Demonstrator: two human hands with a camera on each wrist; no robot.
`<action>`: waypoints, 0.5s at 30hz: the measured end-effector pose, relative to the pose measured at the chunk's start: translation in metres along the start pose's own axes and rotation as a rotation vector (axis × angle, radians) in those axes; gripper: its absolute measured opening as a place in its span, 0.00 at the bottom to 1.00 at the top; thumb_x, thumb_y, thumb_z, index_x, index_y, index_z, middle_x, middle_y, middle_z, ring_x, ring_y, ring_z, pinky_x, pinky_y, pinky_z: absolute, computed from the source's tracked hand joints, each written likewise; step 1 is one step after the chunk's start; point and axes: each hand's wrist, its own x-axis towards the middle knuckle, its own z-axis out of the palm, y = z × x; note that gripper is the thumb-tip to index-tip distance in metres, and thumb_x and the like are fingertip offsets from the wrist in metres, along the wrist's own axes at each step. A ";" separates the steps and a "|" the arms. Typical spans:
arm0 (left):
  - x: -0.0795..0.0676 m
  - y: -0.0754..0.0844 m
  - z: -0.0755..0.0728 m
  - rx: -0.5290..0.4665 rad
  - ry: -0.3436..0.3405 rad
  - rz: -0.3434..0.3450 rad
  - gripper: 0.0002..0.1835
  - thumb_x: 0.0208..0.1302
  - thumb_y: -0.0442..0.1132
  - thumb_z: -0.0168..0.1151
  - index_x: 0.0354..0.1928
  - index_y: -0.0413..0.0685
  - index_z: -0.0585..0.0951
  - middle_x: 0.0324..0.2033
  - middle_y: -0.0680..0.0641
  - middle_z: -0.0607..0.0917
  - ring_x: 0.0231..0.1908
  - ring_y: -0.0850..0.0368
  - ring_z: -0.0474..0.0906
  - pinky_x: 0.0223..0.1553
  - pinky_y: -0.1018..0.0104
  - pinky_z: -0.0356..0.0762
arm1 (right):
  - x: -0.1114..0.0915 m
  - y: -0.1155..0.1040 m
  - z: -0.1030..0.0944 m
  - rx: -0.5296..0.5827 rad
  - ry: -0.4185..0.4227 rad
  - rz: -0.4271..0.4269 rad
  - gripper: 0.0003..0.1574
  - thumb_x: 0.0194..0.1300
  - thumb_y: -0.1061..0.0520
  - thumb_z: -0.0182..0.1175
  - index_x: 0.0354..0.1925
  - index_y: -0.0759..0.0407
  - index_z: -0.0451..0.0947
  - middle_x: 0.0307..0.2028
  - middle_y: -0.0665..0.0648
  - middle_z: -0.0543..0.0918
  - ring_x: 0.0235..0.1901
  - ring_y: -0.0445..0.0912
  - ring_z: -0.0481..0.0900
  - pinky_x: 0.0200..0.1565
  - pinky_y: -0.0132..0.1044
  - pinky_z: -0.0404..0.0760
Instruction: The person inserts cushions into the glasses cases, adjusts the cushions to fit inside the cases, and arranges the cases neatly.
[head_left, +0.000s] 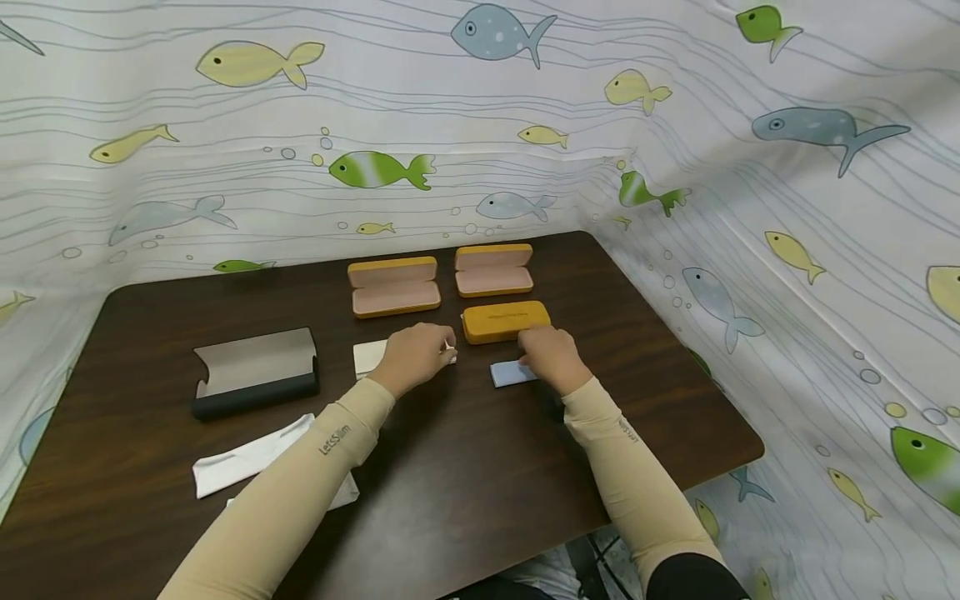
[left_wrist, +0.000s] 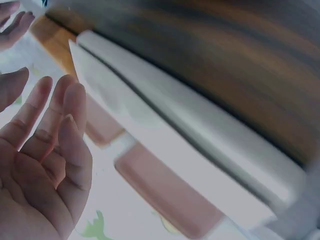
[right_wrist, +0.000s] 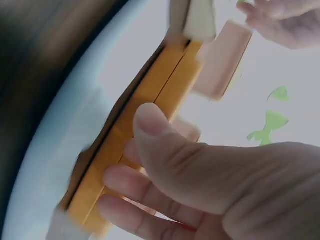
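My left hand is over a folded cream-white piece, which looks like cloth or paper, and hides part of it. In the left wrist view its fingers are loosely bent beside the folded piece, with nothing between them. A closed yellow glasses case lies just beyond my right hand. Under that hand's near side a folded light blue cloth lies flat, partly covered. The right wrist view has the thumb apart from loosely bent fingers, in front of the yellow case.
Two yellow cases with pink linings, one left and one right, stand open at the back. On the left lies an open black case with a grey inside. White folded strips lie nearer, partly under my left sleeve.
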 end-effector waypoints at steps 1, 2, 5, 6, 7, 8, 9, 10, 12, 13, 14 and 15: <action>-0.004 -0.005 -0.004 0.002 -0.003 -0.006 0.09 0.69 0.44 0.67 0.45 0.49 0.86 0.37 0.50 0.88 0.35 0.54 0.84 0.33 0.55 0.82 | 0.000 -0.007 -0.001 -0.005 0.011 -0.021 0.11 0.63 0.52 0.73 0.38 0.57 0.84 0.35 0.56 0.84 0.35 0.52 0.84 0.32 0.48 0.84; -0.009 -0.009 -0.007 0.006 -0.003 -0.011 0.10 0.69 0.44 0.67 0.46 0.49 0.86 0.39 0.49 0.88 0.37 0.53 0.84 0.34 0.54 0.83 | 0.001 -0.014 -0.003 -0.002 0.019 -0.042 0.11 0.63 0.52 0.72 0.40 0.57 0.85 0.36 0.56 0.85 0.36 0.52 0.84 0.33 0.47 0.84; -0.024 -0.024 -0.018 0.018 -0.011 -0.037 0.12 0.69 0.45 0.67 0.49 0.48 0.86 0.42 0.48 0.88 0.41 0.51 0.85 0.38 0.51 0.83 | 0.004 -0.035 -0.009 0.052 0.015 -0.101 0.14 0.65 0.52 0.70 0.46 0.57 0.85 0.41 0.56 0.86 0.40 0.51 0.85 0.38 0.46 0.85; -0.029 -0.028 -0.022 0.017 -0.017 -0.044 0.12 0.69 0.45 0.67 0.49 0.48 0.85 0.43 0.47 0.88 0.42 0.51 0.85 0.38 0.50 0.83 | 0.006 -0.042 -0.010 0.085 0.004 -0.117 0.14 0.66 0.52 0.70 0.48 0.57 0.84 0.43 0.55 0.86 0.41 0.50 0.85 0.40 0.46 0.85; -0.034 -0.033 -0.025 0.014 -0.022 -0.052 0.13 0.70 0.45 0.66 0.50 0.48 0.85 0.43 0.47 0.88 0.42 0.50 0.85 0.38 0.49 0.83 | 0.008 -0.048 -0.012 0.113 -0.003 -0.135 0.15 0.67 0.52 0.69 0.49 0.56 0.84 0.44 0.55 0.86 0.42 0.49 0.85 0.41 0.45 0.84; -0.039 -0.037 -0.028 0.014 -0.027 -0.061 0.13 0.70 0.45 0.66 0.51 0.48 0.85 0.44 0.47 0.88 0.43 0.50 0.85 0.39 0.49 0.83 | 0.010 -0.055 -0.013 0.139 -0.011 -0.155 0.15 0.68 0.52 0.68 0.50 0.56 0.84 0.44 0.54 0.86 0.43 0.49 0.84 0.43 0.45 0.84; -0.044 -0.042 -0.031 0.009 -0.035 -0.071 0.13 0.70 0.45 0.65 0.52 0.47 0.85 0.44 0.46 0.88 0.43 0.49 0.85 0.39 0.48 0.82 | 0.012 -0.061 -0.014 0.158 -0.015 -0.178 0.15 0.69 0.53 0.67 0.51 0.56 0.83 0.45 0.54 0.86 0.43 0.48 0.84 0.45 0.44 0.83; -0.049 -0.047 -0.034 0.005 -0.040 -0.076 0.14 0.71 0.45 0.64 0.52 0.47 0.84 0.45 0.46 0.88 0.43 0.48 0.85 0.39 0.48 0.82 | 0.014 -0.068 -0.014 0.169 -0.017 -0.203 0.15 0.70 0.52 0.66 0.52 0.55 0.83 0.46 0.53 0.86 0.44 0.48 0.84 0.46 0.43 0.83; -0.059 -0.058 -0.038 -0.014 -0.051 -0.085 0.15 0.72 0.44 0.63 0.54 0.45 0.84 0.45 0.45 0.88 0.44 0.46 0.85 0.40 0.47 0.82 | 0.018 -0.081 -0.015 0.187 -0.019 -0.259 0.15 0.71 0.52 0.64 0.53 0.55 0.82 0.47 0.53 0.86 0.45 0.46 0.84 0.48 0.41 0.82; -0.065 -0.064 -0.040 -0.024 -0.054 -0.088 0.15 0.72 0.44 0.63 0.54 0.44 0.83 0.45 0.44 0.88 0.43 0.46 0.85 0.41 0.46 0.81 | 0.020 -0.088 -0.015 0.189 -0.018 -0.288 0.15 0.72 0.52 0.64 0.54 0.55 0.82 0.47 0.53 0.85 0.46 0.46 0.84 0.49 0.41 0.82; -0.070 -0.070 -0.042 -0.034 -0.057 -0.091 0.15 0.72 0.43 0.62 0.54 0.43 0.83 0.44 0.43 0.88 0.43 0.45 0.85 0.42 0.46 0.81 | 0.021 -0.095 -0.015 0.193 -0.017 -0.319 0.16 0.72 0.52 0.63 0.55 0.55 0.82 0.48 0.53 0.85 0.47 0.46 0.84 0.50 0.40 0.81; -0.076 -0.076 -0.043 -0.047 -0.059 -0.093 0.15 0.73 0.43 0.62 0.54 0.42 0.83 0.44 0.43 0.88 0.43 0.45 0.85 0.42 0.45 0.81 | 0.023 -0.102 -0.015 0.194 -0.018 -0.346 0.17 0.73 0.52 0.63 0.56 0.56 0.82 0.49 0.53 0.85 0.47 0.46 0.83 0.51 0.39 0.81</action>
